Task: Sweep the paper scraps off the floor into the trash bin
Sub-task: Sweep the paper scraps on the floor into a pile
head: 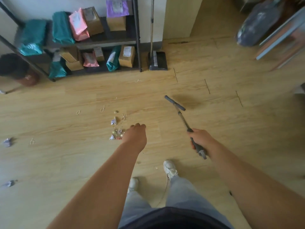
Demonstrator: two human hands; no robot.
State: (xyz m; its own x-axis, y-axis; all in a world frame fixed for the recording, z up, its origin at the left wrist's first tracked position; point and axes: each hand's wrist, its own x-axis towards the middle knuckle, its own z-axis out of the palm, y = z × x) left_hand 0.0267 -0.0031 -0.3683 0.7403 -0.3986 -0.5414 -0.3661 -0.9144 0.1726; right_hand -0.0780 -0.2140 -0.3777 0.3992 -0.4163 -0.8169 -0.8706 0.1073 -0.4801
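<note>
My right hand (200, 139) grips the grey handle of a broom (182, 117), whose narrow dark head rests on the wooden floor ahead of me. My left hand (135, 135) hangs over the floor with loosely curled fingers and holds nothing. Just left of it lies a pile of crumpled paper scraps (116, 135), with one more scrap (114, 120) a little farther out. Two purple scraps (7, 142) (9, 183) lie far left. A trash bin (24, 75) with a dark bag stands at the far left, beside the shelf.
A black metal shelf (137, 38) loaded with parcels and boxes stands against the back wall. A dark dustpan (158, 61) with a long handle leans beside it. Small loops of string (102, 109) dot the floor. My feet in white shoes (170, 168) are below.
</note>
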